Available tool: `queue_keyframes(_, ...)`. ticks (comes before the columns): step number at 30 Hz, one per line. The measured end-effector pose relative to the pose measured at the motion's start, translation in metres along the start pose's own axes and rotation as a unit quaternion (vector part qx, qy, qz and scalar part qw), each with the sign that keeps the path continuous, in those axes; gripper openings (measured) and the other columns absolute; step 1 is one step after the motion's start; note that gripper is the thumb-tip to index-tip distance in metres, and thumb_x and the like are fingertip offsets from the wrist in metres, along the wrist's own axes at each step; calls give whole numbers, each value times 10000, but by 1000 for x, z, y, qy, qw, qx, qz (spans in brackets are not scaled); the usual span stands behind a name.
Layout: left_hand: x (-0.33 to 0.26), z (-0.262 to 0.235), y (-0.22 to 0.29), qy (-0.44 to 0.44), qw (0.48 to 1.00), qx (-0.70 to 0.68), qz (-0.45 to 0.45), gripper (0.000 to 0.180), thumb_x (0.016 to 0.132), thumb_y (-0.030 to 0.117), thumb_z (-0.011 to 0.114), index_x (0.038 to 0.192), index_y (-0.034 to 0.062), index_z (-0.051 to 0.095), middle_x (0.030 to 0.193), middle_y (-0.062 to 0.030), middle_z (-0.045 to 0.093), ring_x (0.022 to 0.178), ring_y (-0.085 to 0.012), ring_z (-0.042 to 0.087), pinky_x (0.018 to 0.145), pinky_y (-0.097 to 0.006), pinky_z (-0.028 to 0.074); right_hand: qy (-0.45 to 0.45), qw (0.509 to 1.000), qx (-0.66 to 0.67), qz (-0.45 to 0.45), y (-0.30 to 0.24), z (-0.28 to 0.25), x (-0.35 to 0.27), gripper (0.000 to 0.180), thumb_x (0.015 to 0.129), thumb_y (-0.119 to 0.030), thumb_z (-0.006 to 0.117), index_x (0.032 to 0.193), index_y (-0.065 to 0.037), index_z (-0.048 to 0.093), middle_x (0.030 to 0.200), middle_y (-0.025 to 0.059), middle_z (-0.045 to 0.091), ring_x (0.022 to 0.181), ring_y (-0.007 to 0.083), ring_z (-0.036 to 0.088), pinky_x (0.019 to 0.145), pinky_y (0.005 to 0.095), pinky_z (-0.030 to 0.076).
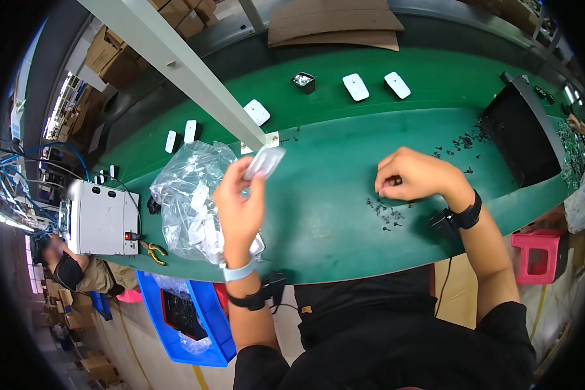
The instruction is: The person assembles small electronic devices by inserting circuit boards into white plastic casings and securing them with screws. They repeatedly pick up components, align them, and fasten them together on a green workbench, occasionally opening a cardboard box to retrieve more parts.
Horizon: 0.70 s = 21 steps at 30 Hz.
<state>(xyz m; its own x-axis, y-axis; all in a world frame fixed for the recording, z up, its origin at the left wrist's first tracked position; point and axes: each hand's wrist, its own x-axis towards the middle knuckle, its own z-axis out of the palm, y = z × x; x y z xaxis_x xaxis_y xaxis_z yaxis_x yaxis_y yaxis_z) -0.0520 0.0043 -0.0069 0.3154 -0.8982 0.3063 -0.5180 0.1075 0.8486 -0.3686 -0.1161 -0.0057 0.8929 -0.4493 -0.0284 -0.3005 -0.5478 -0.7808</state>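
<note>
Raised over the left part of the green table (325, 201), my left hand (237, 211) grips a small whitish plastic cover (265, 162) between thumb and fingers. My right hand (419, 174) is closed in a pinch just above a loose cluster of tiny black parts (385, 212). Whatever its fingertips may hold is too small to make out. Beside my left hand lies a clear plastic bag (187, 179) with several white plastic pieces (205, 234) in it. More tiny black parts (465, 142) are scattered by a tipped black bin (523, 133) at the right.
White rectangular pieces (355, 87) and a small black container (303, 82) stand along the far green strip. A pale metal post (182, 71) rises near my left hand. Left are a white machine (104, 218), yellow-handled pliers (155, 253) and, below, a blue crate (221, 325).
</note>
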Motion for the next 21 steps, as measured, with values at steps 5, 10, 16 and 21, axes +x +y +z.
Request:
queue_keyframes(5, 41, 81, 13, -75, 933, -339, -92, 299, 932, -44, 570, 1230, -70, 557, 1096, -163, 672, 878, -228, 705, 752, -339, 613, -62, 997, -43, 12, 10, 13, 8, 80, 750, -46, 688, 809, 5, 705, 766, 95, 679, 688, 233, 653, 657, 333, 535)
queue_keyframes(10, 42, 124, -2, -98, 919, -356, -134, 323, 908, -66, 609, 1228, -69, 567, 1044, -129, 645, 840, -209, 698, 714, -318, 606, -22, 999, -31, -10, 22, 21, 5, 61, 728, -58, 690, 750, -17, 652, 743, 88, 651, 732, 257, 636, 674, 377, 518)
queue_keyframes(16, 29, 140, -5, -150, 923, -317, -157, 321, 896, -74, 654, 1212, -67, 597, 988, -125, 693, 798, -142, 664, 669, -284, 565, 242, 966, -33, -80, 29, 13, 0, 109, 769, 1, 703, 833, -24, 618, 805, 78, 625, 759, 261, 604, 658, 368, 507)
queue_keyframes(21, 15, 144, -6, -207, 906, -342, -141, 232, 948, -14, 634, 1176, -52, 660, 1044, -73, 640, 890, -108, 641, 756, -241, 529, 348, 924, -94, -128, 31, 26, 13, 174, 767, -2, 738, 881, -19, 608, 828, 95, 621, 740, 273, 595, 629, 373, 505)
